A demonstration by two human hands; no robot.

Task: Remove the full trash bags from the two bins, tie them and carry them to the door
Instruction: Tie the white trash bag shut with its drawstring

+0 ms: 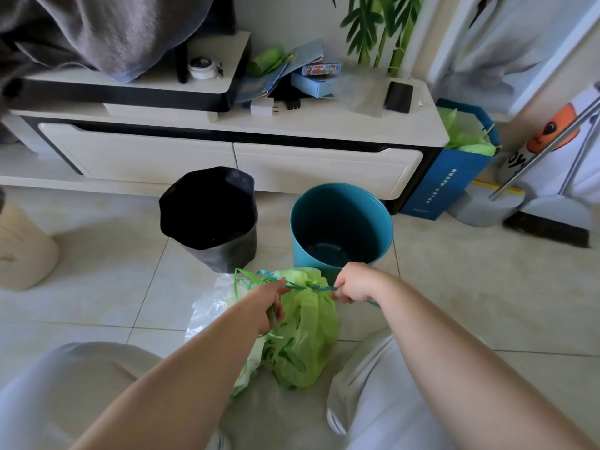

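A full green trash bag stands on the tiled floor between my knees, its neck gathered by a blue drawstring. My left hand grips one end of the string, and my right hand pinches the other end; the string runs taut between them. A whitish translucent trash bag with a green drawstring lies just left of the green one, partly hidden by my left forearm. Behind the bags stand a black bin and a teal bin, both with nothing visible inside.
A low white TV cabinet runs along the wall behind the bins. A blue paper bag with green bags sits at its right end, beside a broom and dustpan. A beige cushion lies at the left.
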